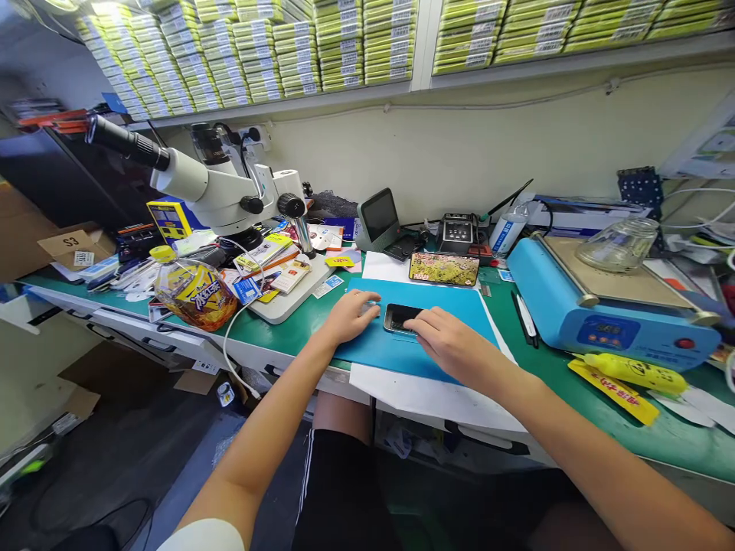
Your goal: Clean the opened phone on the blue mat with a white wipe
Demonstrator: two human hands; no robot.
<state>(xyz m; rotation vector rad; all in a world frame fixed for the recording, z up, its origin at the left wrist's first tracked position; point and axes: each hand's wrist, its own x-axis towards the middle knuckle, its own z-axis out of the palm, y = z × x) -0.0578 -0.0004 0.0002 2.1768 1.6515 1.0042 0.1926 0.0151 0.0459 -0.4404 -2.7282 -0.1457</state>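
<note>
A smartphone [395, 316] with a dark front and silvery rim lies flat on a blue work mat [373, 348]. My right hand [448, 337] reaches over its right end, fingertips bunched together at the phone's surface. Whatever those fingertips may pinch is hidden. To the left of the phone, my left hand [347, 315] rests on the mat with thumb and fingers apart. A small pale, clear-looking piece [366, 308] shows between them, too small to name.
Behind the mat, a second phone [444, 268] stands with a lit picture. A blue heating plate machine [597, 321] bearing a glass jar [617, 243] sits right. Leftward are a microscope [230, 191], a drink bottle [195, 291] and a white cable [227, 340]. Tweezers [525, 317] lie nearby.
</note>
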